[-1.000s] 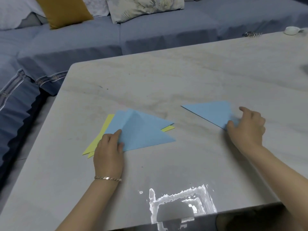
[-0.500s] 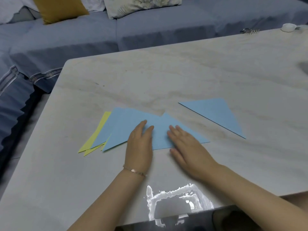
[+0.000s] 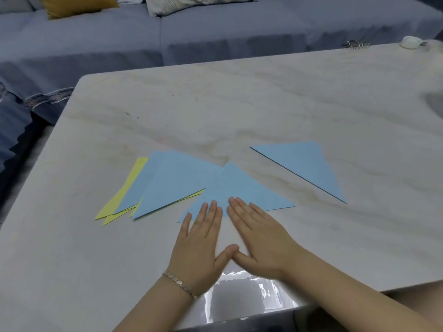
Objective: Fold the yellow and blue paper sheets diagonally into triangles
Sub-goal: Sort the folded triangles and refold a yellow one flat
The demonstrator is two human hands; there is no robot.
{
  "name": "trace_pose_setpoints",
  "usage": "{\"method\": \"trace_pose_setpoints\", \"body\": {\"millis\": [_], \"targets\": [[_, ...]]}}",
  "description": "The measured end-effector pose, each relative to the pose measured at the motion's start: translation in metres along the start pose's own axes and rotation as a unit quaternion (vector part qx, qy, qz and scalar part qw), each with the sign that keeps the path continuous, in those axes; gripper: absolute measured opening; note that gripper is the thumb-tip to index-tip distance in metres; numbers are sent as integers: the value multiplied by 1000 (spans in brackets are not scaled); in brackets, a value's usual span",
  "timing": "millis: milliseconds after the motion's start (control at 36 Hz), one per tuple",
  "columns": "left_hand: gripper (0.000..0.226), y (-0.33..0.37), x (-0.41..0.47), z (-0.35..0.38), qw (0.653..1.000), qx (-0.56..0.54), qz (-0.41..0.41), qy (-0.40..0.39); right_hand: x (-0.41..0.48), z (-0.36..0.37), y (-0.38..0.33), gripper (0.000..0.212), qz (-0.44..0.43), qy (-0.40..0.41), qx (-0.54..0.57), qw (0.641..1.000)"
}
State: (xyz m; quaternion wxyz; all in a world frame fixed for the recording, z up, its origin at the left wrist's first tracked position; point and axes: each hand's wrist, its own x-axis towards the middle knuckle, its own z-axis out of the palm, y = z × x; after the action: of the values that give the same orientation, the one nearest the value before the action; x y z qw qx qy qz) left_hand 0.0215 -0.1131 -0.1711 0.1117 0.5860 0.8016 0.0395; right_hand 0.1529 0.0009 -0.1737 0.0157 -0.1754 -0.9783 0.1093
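Both hands lie flat and open, palms down, thumbs touching near the tabletop's (image 3: 263,104) front edge. The fingertips of the left hand (image 3: 200,245) and right hand (image 3: 260,238) rest on the near edge of a blue paper triangle (image 3: 242,190). Just left lies a pile of blue sheets (image 3: 172,180) over yellow sheets (image 3: 124,195). A separate folded blue triangle (image 3: 304,166) lies apart on the right.
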Motion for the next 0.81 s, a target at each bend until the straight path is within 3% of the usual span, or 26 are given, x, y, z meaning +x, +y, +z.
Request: {"method": "trace_pose_setpoints", "body": {"millis": [167,472,556,611,667,750,806], "targets": [[70,-10,-8,0,999,23,-20,20,-22,-8,25,76,61,-1,-37,997],[80,-34,-32,-10,990,52,-129,7,-56,-22,51,81,191,-21,-83,978],[84,-30,-32,-15,984,35,-169,34,-45,-30,45,64,226,13,-78,971],[68,-28,-27,-24,981,3,-171,92,-30,-42,41,44,252,66,-35,965],[52,-31,-20,-35,976,-16,-160,150,-10,-55,35,40,246,103,2,964],[48,-41,-5,-51,966,-27,-173,192,26,-64,23,67,245,60,78,965],[55,-47,6,-60,961,-53,-214,165,47,-63,18,86,271,8,111,956]]}}
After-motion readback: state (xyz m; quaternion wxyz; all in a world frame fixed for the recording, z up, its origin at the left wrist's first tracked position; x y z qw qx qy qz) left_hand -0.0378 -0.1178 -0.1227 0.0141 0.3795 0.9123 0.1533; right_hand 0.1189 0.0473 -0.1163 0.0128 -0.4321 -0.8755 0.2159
